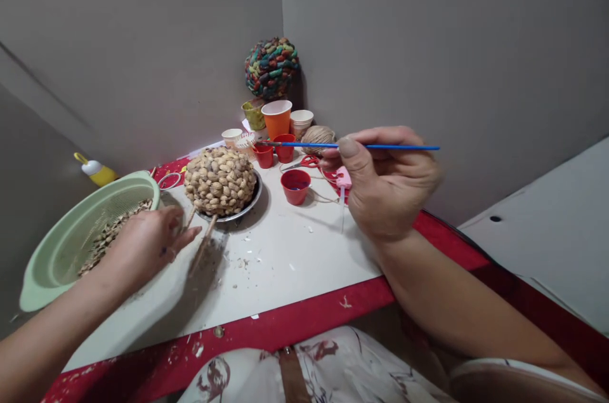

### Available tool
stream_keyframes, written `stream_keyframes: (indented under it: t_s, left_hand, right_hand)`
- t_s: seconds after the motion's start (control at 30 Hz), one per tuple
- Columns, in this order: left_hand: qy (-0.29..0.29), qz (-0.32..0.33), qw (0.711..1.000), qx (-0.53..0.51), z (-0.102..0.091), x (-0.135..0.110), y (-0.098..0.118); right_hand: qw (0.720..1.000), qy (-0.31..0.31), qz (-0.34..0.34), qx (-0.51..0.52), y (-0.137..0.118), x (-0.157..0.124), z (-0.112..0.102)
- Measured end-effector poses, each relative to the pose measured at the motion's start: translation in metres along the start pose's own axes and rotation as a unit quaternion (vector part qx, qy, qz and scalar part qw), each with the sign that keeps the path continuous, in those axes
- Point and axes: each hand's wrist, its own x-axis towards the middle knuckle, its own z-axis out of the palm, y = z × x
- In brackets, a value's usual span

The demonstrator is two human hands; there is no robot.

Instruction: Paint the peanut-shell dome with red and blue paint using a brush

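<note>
My right hand pinches a thin paintbrush with a blue handle, held level above the table, its bristle end pointing left. Below the brush stands a small red cup with dark liquid in it. A ball covered in pistachio shells rests in a metal bowl, and two wooden sticks jut out from it toward me. Beside these sticks is my left hand, with fingers apart; whether it touches a stick is unclear. Dark specks mark its fingers.
A green colander with loose shells stands at left, near a yellow bottle. Behind are a multicoloured ball, an orange cup, twine, red scissors and a pink glue gun. Grey walls close the back.
</note>
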Motion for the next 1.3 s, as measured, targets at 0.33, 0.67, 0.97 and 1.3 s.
stream_keyframes:
  t_s: [0.33,0.67,0.97,1.3]
  left_hand:
    - [0.13,0.211,0.907,0.34,-0.005,0.027,0.04]
    - [0.285,0.363,0.78,0.423,-0.019,0.124,0.08]
    - [0.166,0.402,0.757,0.487,-0.007,0.176,0.037]
    - [0.092,0.43,0.736,0.514,0.001,0.176,0.028]
  right_hand:
    - [0.999,-0.017,-0.005,0.032,0.014,-0.011,0.0]
    - [0.999,-0.037,-0.011,-0.038,0.015,-0.013,-0.003]
    - [0.999,-0.036,0.001,-0.04,0.011,-0.013,-0.003]
    - [0.997,-0.046,-0.029,-0.046,0.005,-0.011,-0.005]
